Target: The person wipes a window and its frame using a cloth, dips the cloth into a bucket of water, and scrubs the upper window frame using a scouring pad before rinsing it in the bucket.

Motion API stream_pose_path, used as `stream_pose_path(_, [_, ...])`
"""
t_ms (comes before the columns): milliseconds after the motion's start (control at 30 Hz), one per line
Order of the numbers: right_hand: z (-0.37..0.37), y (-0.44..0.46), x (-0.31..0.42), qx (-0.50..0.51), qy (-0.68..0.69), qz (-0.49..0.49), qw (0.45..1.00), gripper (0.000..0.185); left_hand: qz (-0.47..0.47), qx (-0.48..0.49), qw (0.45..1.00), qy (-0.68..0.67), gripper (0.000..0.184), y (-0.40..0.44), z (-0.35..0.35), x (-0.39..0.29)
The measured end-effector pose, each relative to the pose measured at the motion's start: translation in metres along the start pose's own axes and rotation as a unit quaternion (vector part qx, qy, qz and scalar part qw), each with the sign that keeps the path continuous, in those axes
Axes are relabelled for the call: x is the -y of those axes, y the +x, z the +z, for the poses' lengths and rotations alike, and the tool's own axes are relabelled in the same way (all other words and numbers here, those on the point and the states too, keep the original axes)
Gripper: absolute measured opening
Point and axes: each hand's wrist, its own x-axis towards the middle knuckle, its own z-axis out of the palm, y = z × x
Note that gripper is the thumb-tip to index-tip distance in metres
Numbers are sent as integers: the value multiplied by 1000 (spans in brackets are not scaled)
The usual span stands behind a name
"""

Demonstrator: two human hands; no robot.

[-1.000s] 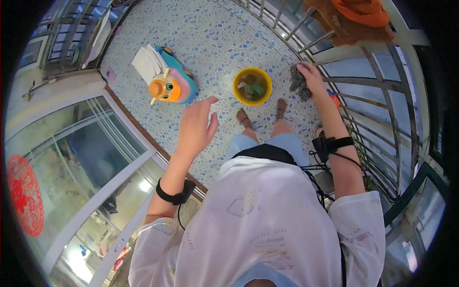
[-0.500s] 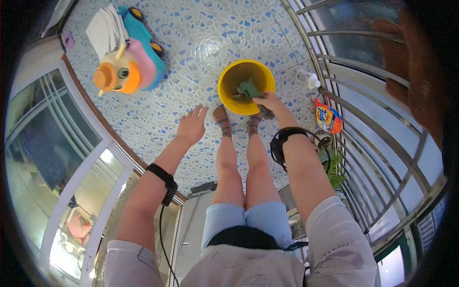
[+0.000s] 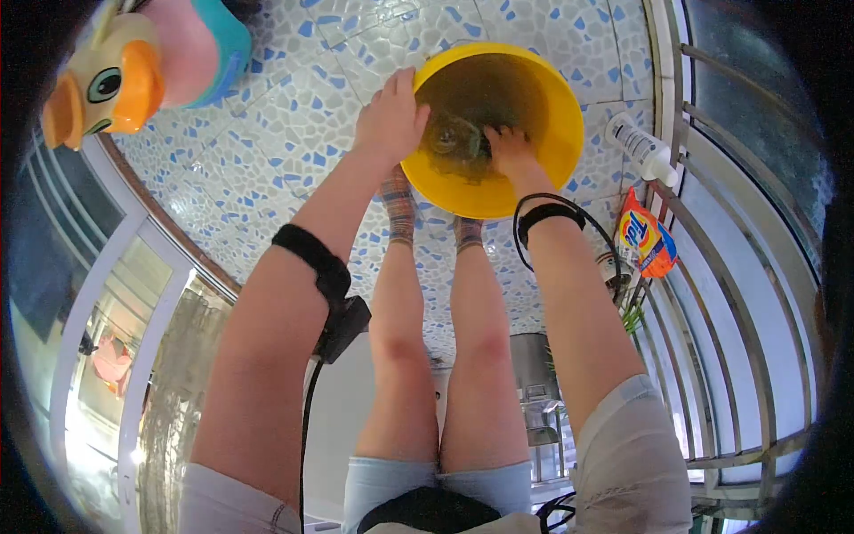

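A yellow bucket (image 3: 565,133) stands on the floor by my feet, with murky brownish water inside. At its left rim is my left hand (image 3: 390,125), thumb over the edge and fingers along the outside, closed on it. My right hand (image 3: 513,151) reaches down into the bucket, fingers bent and their tips in the water. A blurred greenish thing (image 3: 455,133), perhaps cloth, lies under the surface left of these fingers. What the right fingers hold is hidden by the dark water.
A duck-faced toy (image 3: 111,84) stands at the upper left. To the right are a white bottle (image 3: 642,147), an orange Tide bag (image 3: 648,236) and metal railing bars (image 3: 743,151). A glass door (image 3: 107,294) borders the left side.
My left hand has moved from above the floor to the bucket's rim. The right hand has gone deeper into the bucket, and the green thing has sunk into the water. The view is closer.
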Motion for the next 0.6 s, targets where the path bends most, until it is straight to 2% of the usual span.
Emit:
stream_pose_path(33, [8,9,-2,5,-25,43,999,81,-20,-11,997,-73,55,4,5,0])
stream_pose_path(67, [10,13,5,8,-26,44,999,81,-22,-9,997,-75,55,3,11,-1])
stream_pose_path(133, [10,25,22,-60,-25,162,985,67,-41,-95,990,-100,39,-3,18,-3])
stream_pose_path(167, [6,26,20,-61,-26,161,985,67,-42,-96,989,-100,39,-3,22,-4])
stream_pose_path(233, [-6,29,18,48,74,126,988,57,-40,-160,985,-56,38,0,29,-5])
stream_pose_path(267, [-19,26,16,49,74,124,988,57,-42,-161,985,-54,38,0,30,-3])
stream_pose_path(333, [-37,17,0,148,130,-76,977,40,-32,-180,982,-46,38,-1,32,-4])
stream_pose_path(367, [-35,11,0,149,125,-74,978,40,-33,-182,982,-50,38,-1,32,-4])
stream_pose_path(400, [-27,3,5,-41,34,-5,999,42,-31,-185,981,-56,35,-1,31,-4])
stream_pose_path(433, [-15,0,6,-230,-58,64,969,45,-28,-189,980,-60,33,-1,31,-5])
stream_pose_path(467, [1,6,-1,-233,-58,64,969,45,-26,-191,979,-60,33,-1,33,-4])
stream_pose_path(533, [17,14,-6,-359,-117,44,925,75,-35,-183,981,-47,34,1,34,0])
stream_pose_path(567, [9,18,-6,-361,-116,43,924,75,-35,-184,981,-46,34,1,34,1])
stream_pose_path(600, [-2,24,-10,-120,-69,-2,990,72,-36,-185,981,-42,35,1,35,2])
